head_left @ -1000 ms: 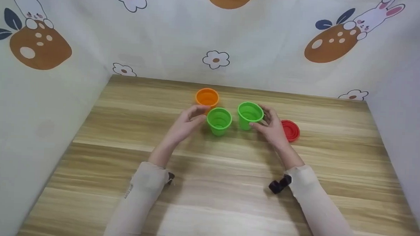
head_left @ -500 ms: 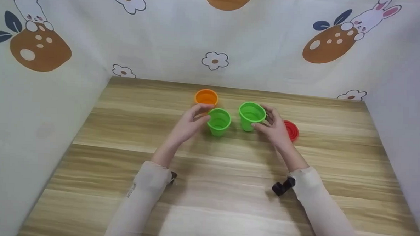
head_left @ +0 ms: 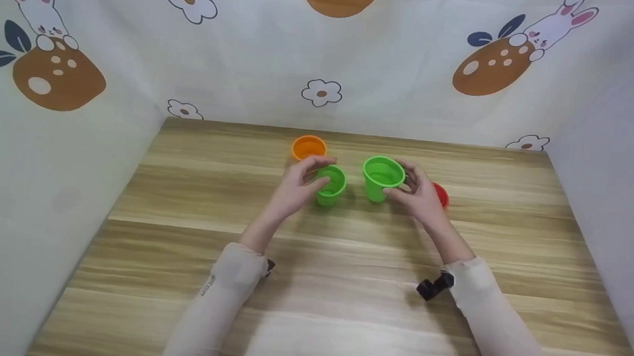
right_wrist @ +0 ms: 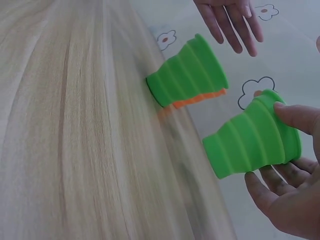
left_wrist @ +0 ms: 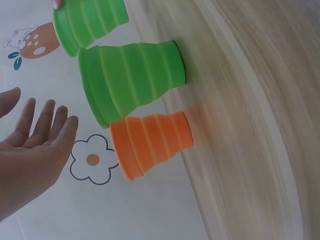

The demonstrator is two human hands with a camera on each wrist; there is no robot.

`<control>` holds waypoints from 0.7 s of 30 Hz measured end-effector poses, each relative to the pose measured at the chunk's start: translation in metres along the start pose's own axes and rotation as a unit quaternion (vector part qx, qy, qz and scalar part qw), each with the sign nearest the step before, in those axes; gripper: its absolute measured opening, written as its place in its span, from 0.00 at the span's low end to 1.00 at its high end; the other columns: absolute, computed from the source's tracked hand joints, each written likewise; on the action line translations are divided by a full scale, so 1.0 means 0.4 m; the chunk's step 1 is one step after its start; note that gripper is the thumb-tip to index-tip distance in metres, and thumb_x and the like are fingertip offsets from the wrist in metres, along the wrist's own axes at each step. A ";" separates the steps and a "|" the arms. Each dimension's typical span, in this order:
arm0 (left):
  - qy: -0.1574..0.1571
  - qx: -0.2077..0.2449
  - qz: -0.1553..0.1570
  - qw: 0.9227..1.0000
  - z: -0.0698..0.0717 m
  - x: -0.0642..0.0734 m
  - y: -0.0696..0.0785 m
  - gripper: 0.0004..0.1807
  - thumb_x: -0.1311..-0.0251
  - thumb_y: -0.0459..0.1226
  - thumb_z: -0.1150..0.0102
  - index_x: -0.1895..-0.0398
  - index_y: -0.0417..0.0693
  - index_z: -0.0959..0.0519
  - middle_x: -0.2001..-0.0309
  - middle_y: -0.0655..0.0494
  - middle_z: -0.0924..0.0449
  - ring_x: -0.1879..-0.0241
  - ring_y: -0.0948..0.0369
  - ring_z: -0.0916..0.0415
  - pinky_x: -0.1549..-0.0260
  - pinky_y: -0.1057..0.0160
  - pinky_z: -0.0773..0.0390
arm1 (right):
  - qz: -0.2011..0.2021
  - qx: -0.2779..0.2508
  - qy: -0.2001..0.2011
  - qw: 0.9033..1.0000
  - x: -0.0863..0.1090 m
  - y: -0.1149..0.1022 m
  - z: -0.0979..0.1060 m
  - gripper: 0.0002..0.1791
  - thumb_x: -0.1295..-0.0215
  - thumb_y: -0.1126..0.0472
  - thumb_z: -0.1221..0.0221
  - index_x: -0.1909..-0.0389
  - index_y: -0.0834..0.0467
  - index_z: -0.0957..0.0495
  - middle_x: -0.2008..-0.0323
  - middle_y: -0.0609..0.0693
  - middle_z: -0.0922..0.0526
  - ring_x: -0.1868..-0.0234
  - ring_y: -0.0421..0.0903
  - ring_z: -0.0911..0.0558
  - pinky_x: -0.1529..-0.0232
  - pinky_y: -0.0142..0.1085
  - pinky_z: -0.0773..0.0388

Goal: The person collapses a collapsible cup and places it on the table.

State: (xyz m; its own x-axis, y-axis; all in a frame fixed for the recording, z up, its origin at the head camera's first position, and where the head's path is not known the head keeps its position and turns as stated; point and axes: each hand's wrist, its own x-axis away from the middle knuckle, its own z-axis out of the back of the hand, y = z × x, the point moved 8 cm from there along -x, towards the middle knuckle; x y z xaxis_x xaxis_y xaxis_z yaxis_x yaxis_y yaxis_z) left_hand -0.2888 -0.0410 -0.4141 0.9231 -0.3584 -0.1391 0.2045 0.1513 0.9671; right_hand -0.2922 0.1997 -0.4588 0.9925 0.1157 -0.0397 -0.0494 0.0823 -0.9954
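Note:
My right hand (head_left: 415, 193) grips a green collapsible cup (head_left: 376, 188) from its right side, thumb near the rim and fingers round the wall. The cup is upright, and its base looks raised off the table in the right wrist view. A second green cup (left_wrist: 132, 80) stands upright on the table, left of the held one. Over its rim hovers my left hand (head_left: 298, 188), fingers loosely extended, holding nothing; in the left wrist view that hand (left_wrist: 37, 145) is apart from the cups. Behind it stands an orange cup (head_left: 308, 148), partly hidden by the left hand.
A red flattened cup (head_left: 442, 196) lies on the table behind the right hand, mostly covered by it. Patterned cloth walls (head_left: 258, 52) enclose the wooden table (head_left: 323, 285) at the back and sides. Each wrist bears a small black camera (head_left: 434, 286).
My left hand has moved right, from beside the standing green cup to over it. My right hand has brought the held green cup slightly right and nearer to me.

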 end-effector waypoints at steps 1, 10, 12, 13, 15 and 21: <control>0.000 -0.003 0.000 1.000 -0.003 -0.001 0.000 0.20 0.34 0.27 0.44 0.38 0.35 0.27 0.35 0.41 0.26 0.31 0.49 0.32 0.27 0.52 0.35 | -0.001 -0.001 0.000 1.000 0.002 0.000 0.001 0.41 0.41 0.76 0.37 0.28 0.67 0.44 0.28 0.63 0.35 0.29 0.57 0.33 0.42 0.24 0.26; -0.007 -0.016 -0.021 1.000 -0.034 -0.008 0.011 0.20 0.35 0.26 0.44 0.39 0.35 0.26 0.35 0.42 0.25 0.31 0.50 0.31 0.27 0.52 0.35 | -0.005 0.010 -0.009 1.000 0.019 -0.012 0.005 0.40 0.41 0.77 0.38 0.28 0.68 0.43 0.29 0.64 0.34 0.31 0.57 0.31 0.43 0.23 0.24; -0.011 -0.020 -0.024 0.999 -0.043 -0.010 0.013 0.20 0.35 0.26 0.44 0.39 0.36 0.26 0.35 0.42 0.25 0.31 0.49 0.31 0.28 0.51 0.35 | -0.005 0.012 -0.009 1.000 0.023 -0.017 0.005 0.40 0.41 0.77 0.38 0.29 0.68 0.43 0.29 0.64 0.34 0.32 0.56 0.30 0.44 0.23 0.24; -0.012 -0.020 -0.025 0.999 -0.048 -0.011 0.015 0.21 0.35 0.25 0.44 0.39 0.36 0.26 0.35 0.42 0.25 0.31 0.49 0.31 0.28 0.51 0.35 | -0.005 0.013 -0.010 1.000 0.025 -0.020 0.005 0.40 0.42 0.77 0.38 0.29 0.69 0.43 0.29 0.65 0.34 0.33 0.55 0.30 0.44 0.23 0.24; -0.015 -0.021 -0.028 0.999 -0.059 -0.014 0.017 0.21 0.36 0.24 0.44 0.39 0.36 0.26 0.35 0.42 0.25 0.31 0.49 0.31 0.28 0.50 0.34 | 0.000 0.015 -0.014 1.000 0.030 -0.027 0.002 0.40 0.42 0.77 0.38 0.29 0.70 0.43 0.30 0.66 0.34 0.33 0.55 0.29 0.44 0.23 0.24; -0.020 -0.031 -0.031 0.999 -0.085 -0.017 0.022 0.22 0.38 0.24 0.41 0.40 0.37 0.24 0.36 0.43 0.24 0.32 0.49 0.30 0.29 0.50 0.32 | 0.009 0.017 -0.035 0.999 0.045 -0.040 -0.011 0.39 0.42 0.75 0.36 0.29 0.67 0.40 0.30 0.64 0.32 0.32 0.55 0.29 0.41 0.26 0.24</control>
State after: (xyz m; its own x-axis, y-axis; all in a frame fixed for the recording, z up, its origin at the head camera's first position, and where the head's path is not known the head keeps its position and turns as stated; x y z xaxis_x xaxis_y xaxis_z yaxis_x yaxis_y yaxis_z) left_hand -0.2821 -0.0057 -0.4118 0.8948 -0.4048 -0.1881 0.2816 0.1850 0.9415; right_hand -0.2729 0.1963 -0.4441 0.9811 0.1869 -0.0498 -0.0720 0.1139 -0.9909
